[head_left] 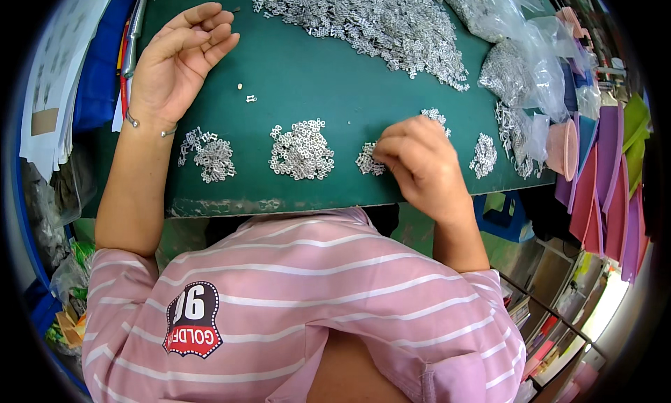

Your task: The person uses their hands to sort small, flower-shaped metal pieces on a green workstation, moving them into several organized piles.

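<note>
- Green counter (335, 68) carries small silver metal parts in heaps.
- R hand (419, 162): grip curled tight, fingertips down on a small heap (368, 160) near front edge; whether a part is pinched, cannot tell.
- L hand (178, 57): fingers loosely spread, resting on counter, holding nothing.
- Middle heap (302, 150) and left heap (210, 155) lie between the hands.
- Big pile (377, 22) at far side; clear bags (524, 61) at right.

Far side of green mat (314, 68): large heap of metal parts (377, 22). Clear plastic bags (517, 47) at my right; coloured trays (608, 172) stacked beyond.
</note>
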A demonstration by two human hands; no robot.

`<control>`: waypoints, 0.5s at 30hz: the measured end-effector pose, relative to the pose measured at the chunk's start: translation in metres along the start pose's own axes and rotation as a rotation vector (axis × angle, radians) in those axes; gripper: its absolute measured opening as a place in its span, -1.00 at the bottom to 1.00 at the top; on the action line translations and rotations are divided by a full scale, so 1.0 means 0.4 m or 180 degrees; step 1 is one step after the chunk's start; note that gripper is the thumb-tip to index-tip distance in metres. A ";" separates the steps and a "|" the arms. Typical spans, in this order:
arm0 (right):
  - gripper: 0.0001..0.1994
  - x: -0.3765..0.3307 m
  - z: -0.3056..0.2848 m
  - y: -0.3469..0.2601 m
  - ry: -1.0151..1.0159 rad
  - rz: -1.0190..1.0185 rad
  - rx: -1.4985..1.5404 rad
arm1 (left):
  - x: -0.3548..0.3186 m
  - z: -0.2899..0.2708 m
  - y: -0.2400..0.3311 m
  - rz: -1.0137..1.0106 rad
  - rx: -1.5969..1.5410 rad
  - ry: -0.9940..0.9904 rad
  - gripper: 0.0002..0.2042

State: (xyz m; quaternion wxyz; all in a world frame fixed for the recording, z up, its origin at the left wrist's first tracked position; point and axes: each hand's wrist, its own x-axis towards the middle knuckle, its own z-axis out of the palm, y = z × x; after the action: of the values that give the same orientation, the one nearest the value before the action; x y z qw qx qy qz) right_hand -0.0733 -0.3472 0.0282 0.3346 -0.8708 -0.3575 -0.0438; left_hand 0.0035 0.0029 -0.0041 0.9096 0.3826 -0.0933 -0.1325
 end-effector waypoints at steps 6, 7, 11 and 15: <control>-0.84 0.038 -0.039 -0.013 0.0106 0.0110 0.0060 | -0.004 0.031 0.000 0.0029 0.0019 0.0191 -0.70; -0.82 0.073 -0.042 -0.009 0.0148 -0.0073 -0.0079 | -0.003 0.032 -0.001 0.0012 -0.0018 0.0249 -0.71; -0.73 0.261 0.005 0.036 0.0113 -0.0724 -0.0853 | -0.002 0.050 0.005 0.0220 0.0086 0.0416 -0.74; -0.64 0.355 0.102 0.064 -0.0101 -0.0930 -0.1507 | -0.010 0.053 0.011 0.0243 0.0137 0.0629 -0.76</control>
State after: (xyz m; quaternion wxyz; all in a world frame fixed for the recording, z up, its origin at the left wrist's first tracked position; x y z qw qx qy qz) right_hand 0.0418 -0.2513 0.0274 0.1063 -0.8646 -0.4643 -0.1602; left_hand -0.0054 -0.0073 0.0135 0.9103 0.4094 -0.0204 -0.0574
